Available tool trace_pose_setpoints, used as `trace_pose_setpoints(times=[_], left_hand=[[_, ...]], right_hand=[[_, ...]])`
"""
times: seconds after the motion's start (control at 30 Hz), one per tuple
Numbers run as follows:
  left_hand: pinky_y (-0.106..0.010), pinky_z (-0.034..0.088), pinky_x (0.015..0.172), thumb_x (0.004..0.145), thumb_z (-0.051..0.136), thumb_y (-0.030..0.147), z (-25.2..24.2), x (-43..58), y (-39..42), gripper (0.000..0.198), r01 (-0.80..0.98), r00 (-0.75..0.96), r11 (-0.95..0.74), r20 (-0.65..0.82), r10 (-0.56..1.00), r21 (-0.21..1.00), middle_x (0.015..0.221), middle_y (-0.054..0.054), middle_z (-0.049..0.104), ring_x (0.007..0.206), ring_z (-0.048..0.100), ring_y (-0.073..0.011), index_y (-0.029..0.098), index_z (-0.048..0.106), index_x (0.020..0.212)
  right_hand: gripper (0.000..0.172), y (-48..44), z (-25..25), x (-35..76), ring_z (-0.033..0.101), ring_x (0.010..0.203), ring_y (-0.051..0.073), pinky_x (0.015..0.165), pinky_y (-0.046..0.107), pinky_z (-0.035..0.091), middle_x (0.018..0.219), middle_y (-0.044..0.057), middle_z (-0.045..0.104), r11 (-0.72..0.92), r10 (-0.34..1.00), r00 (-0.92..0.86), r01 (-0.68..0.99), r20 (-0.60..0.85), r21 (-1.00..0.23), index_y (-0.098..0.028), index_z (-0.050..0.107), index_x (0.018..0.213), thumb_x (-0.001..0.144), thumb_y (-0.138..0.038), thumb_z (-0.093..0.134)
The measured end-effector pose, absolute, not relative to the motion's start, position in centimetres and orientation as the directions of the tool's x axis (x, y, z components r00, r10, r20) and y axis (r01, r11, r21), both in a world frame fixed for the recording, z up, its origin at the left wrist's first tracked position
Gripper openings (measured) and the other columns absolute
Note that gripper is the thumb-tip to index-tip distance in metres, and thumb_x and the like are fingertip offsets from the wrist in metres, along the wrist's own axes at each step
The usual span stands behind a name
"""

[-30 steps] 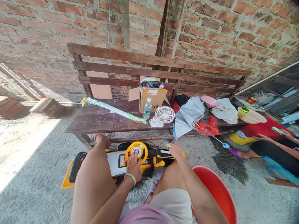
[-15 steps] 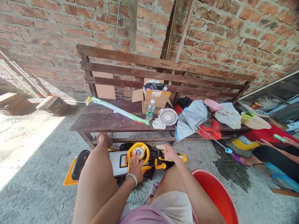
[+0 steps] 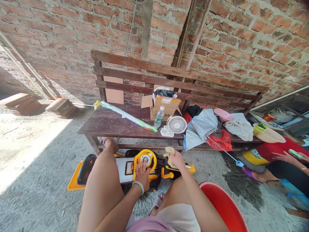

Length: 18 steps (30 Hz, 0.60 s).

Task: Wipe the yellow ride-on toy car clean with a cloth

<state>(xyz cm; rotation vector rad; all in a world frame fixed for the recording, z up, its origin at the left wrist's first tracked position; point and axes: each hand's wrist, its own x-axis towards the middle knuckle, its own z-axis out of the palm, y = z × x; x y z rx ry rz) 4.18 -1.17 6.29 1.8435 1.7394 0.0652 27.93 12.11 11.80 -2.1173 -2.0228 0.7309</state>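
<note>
A yellow, white and black toy ride-on car [image 3: 125, 167] lies on the concrete floor between my knees. My left hand [image 3: 142, 172] rests flat on its yellow steering wheel [image 3: 145, 158], fingers spread. My right hand [image 3: 175, 158] is raised over the car's front end and is shut on a small tan cloth [image 3: 169, 152]. A bead bracelet is on my left wrist.
A long wooden bench [image 3: 113, 124] against the brick wall carries a cardboard box [image 3: 165, 106], a water bottle [image 3: 158, 117], a small white fan [image 3: 176, 124], a grey umbrella [image 3: 201, 127] and bags. A red tub [image 3: 222, 206] stands at my right. Another person [image 3: 285, 161] sits far right.
My right hand has lifted from the car's front with the tan cloth in it. The view has shifted, so everything sits a bit further right. My left hand stays on the wheel.
</note>
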Motion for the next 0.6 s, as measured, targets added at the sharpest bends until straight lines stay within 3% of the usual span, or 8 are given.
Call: trace_pose_setpoints(times=[0.1, 0.17, 0.33, 0.53, 0.6], left_hand=[[-0.062, -0.002, 0.137, 0.084, 0.061, 0.015, 6.4, 4.2, -1.1, 0.072, 0.897, 0.148, 0.033, -0.368, 0.918, 0.441, 0.186, -0.013, -0.005, 0.172, -0.01, -0.0337, 0.019, 0.059, 0.156], [-0.061, -0.003, 0.138, 0.086, 0.062, 0.016, 6.7, 4.2, -1.1, 0.071, 0.903, 0.147, 0.033, -0.38, 0.913, 0.427, 0.186, -0.013, -0.005, 0.172, -0.01, -0.0338, 0.02, 0.059, 0.157], [-0.06, -0.001, 0.138, 0.087, 0.065, 0.015, 7.6, 4.2, -1.2, 0.07, 0.907, 0.151, 0.033, -0.398, 0.905, 0.42, 0.187, -0.013, -0.003, 0.173, -0.007, -0.0354, 0.02, 0.059, 0.157], [-0.06, 0.0, 0.138, 0.085, 0.063, 0.015, 7.1, 3.9, -1.2, 0.071, 0.898, 0.149, 0.033, -0.374, 0.916, 0.44, 0.186, -0.012, -0.002, 0.173, -0.006, -0.0341, 0.019, 0.06, 0.156], [-0.061, 0.0, 0.138, 0.085, 0.062, 0.016, 6.7, 3.9, -1.2, 0.071, 0.893, 0.157, 0.026, -0.366, 0.917, 0.449, 0.186, -0.012, -0.003, 0.173, -0.006, -0.0343, 0.02, 0.06, 0.156]], right_hand=[[0.044, 12.9, 12.3, 27.0, 0.071, 0.126, 0.026, 0.1, 0.03, 0.055, 0.139, 0.011, 0.076, -0.045, 0.986, -0.06, 0.797, -0.153, -0.603, -0.022, 0.071, 0.14, 0.103, -0.03, 0.05], [0.045, 13.3, 12.2, 26.8, 0.073, 0.118, 0.027, 0.093, 0.031, 0.057, 0.137, 0.012, 0.077, -0.07, 0.974, -0.08, 0.782, -0.212, -0.619, -0.022, 0.072, 0.141, 0.102, -0.036, 0.054], [0.037, 14.0, 11.2, 27.5, 0.078, 0.103, 0.024, 0.081, 0.026, 0.054, 0.12, 0.012, 0.082, -0.131, 0.906, -0.045, 0.916, -0.42, -0.38, -0.022, 0.079, 0.127, 0.104, -0.033, 0.053], [0.031, 13.4, 10.7, 33.8, 0.076, 0.119, 0.034, 0.091, 0.036, 0.054, 0.127, 0.022, 0.078, -0.195, 0.908, 0.12, 0.969, -0.403, -0.152, -0.018, 0.081, 0.118, 0.096, -0.017, 0.06], [0.034, 12.8, 10.1, 36.8, 0.077, 0.117, 0.034, 0.09, 0.038, 0.054, 0.126, 0.022, 0.078, -0.269, 0.897, 0.249, 0.963, -0.365, -0.005, -0.02, 0.081, 0.12, 0.1, -0.017, 0.054]])
